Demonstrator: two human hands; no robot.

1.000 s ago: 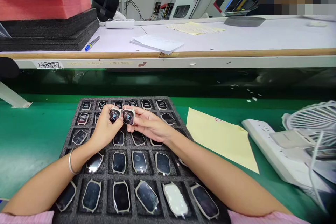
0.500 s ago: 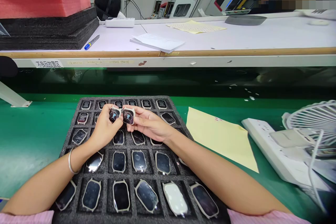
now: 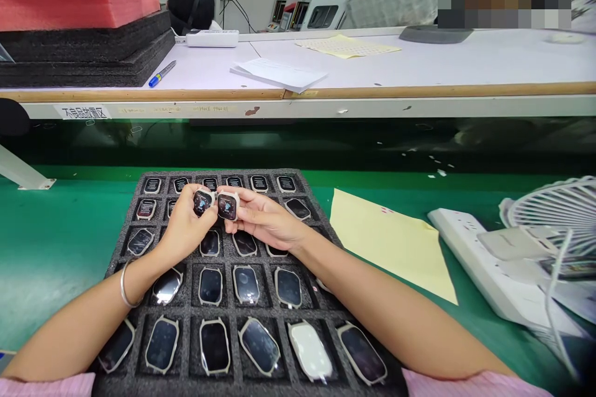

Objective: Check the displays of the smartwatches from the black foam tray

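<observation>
Translucent sheet has come into view at the back, while my left grip and right grip stay put.

I pinch the left watch in one and the right watch in the other, close side by side above the dark grey foam tray; each is a rounded square, pale-cased, its dark screen lit with a light-blue figure. I count two watches held, six far-row watches, and six in the near row: five dark-faced watches, one white piece.
</observation>
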